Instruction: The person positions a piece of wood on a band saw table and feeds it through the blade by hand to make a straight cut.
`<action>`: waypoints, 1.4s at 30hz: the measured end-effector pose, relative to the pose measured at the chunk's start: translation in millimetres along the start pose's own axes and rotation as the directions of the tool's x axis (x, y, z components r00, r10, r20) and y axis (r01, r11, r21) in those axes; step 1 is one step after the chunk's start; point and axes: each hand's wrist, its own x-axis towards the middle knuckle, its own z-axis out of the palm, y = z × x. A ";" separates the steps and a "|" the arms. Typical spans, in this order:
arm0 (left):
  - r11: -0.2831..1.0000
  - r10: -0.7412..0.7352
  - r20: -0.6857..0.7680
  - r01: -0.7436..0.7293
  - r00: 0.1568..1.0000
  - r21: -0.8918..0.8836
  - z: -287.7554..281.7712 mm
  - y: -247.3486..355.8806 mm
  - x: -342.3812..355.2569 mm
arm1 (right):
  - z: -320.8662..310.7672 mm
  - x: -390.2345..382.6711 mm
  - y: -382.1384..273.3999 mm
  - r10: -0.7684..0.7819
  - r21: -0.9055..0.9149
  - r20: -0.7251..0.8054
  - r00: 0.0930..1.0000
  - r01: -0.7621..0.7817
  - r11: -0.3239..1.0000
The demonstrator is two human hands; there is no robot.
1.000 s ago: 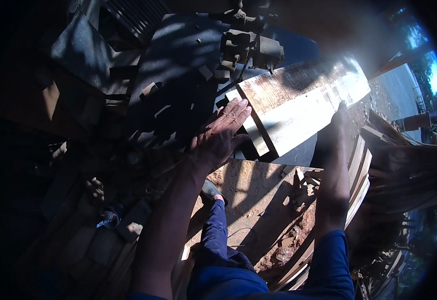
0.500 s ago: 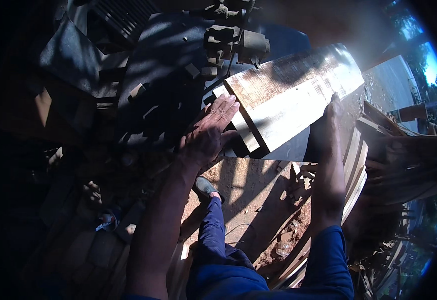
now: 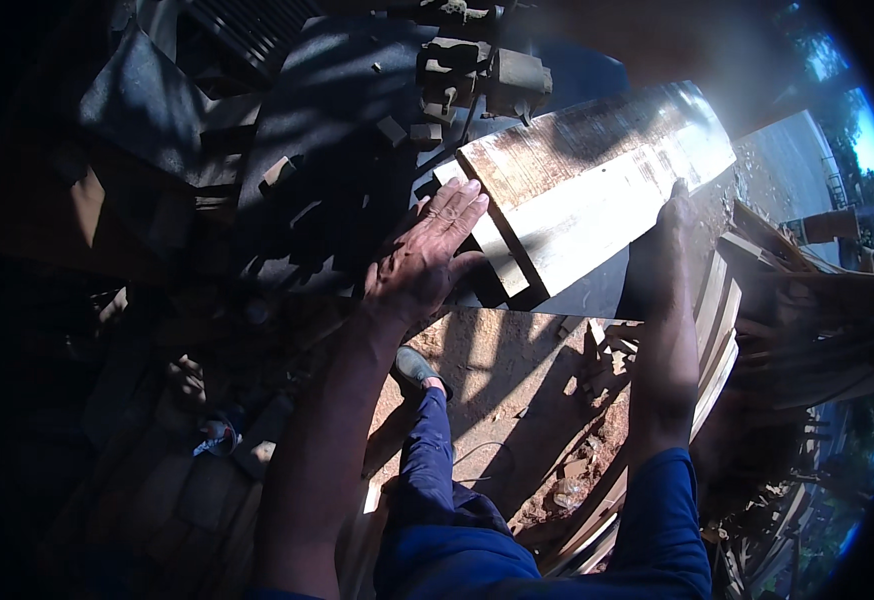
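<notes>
A thick, pale wooden plank [image 3: 597, 180] lies across a dark metal machine table [image 3: 327, 130], running from the centre up to the right into sunlight. My left hand [image 3: 427, 255] lies flat with fingers stretched against the plank's near end. My right hand [image 3: 672, 215] grips the plank's right edge further along; its fingers are in shadow. A small dark metal fixture [image 3: 482, 70] stands on the table just beyond the plank's end.
Small wood offcuts [image 3: 277, 172] lie scattered on the machine table. A stack of sawn boards [image 3: 722, 340] stands at the right. Reddish dirt ground [image 3: 517, 390] with wood scraps lies below, beside my blue trouser leg and shoe [image 3: 415, 370]. The left side is dark.
The plank and both hands shifted slightly left and then back to the right; my hands keep the same hold on the plank.
</notes>
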 end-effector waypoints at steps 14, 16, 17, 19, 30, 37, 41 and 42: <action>0.999 0.001 -0.044 -0.003 0.999 -0.033 6.0 -2.2 -0.3 | 0.6 10.0 13.6 -0.107 -0.102 -0.048 0.993 0.102 0.990; 1.000 -0.001 -0.036 0.000 0.999 -0.027 4.3 -2.4 -1.2 | 0.8 8.5 9.4 -0.142 -0.144 -0.061 0.988 0.132 0.981; 1.000 -0.004 -0.027 0.004 1.000 -0.013 3.4 -2.6 -2.2 | -1.6 8.8 5.1 -0.078 -0.111 -0.012 0.997 0.076 0.991; 1.000 -0.006 -0.017 0.006 1.000 -0.003 3.3 -3.0 -2.8 | -4.6 9.8 1.7 -0.014 -0.085 0.039 0.999 0.017 0.996; 1.000 -0.013 0.002 0.013 1.000 0.015 1.5 1.7 0.6 | -4.4 7.3 0.5 0.007 -0.030 0.035 0.999 -0.006 1.000; 1.000 -0.012 0.004 0.012 1.000 0.005 4.3 -0.6 -0.8 | -4.1 4.7 -2.4 0.015 -0.009 0.044 0.999 -0.015 1.000; 1.000 0.003 -0.016 -0.003 1.000 0.026 3.6 -0.8 0.1 | -5.8 5.5 -5.1 0.017 0.000 0.047 0.999 -0.017 1.000; 1.000 0.008 -0.019 -0.007 1.000 0.019 2.7 -0.7 0.1 | -6.4 4.1 -5.6 0.018 0.003 0.047 0.999 -0.018 1.000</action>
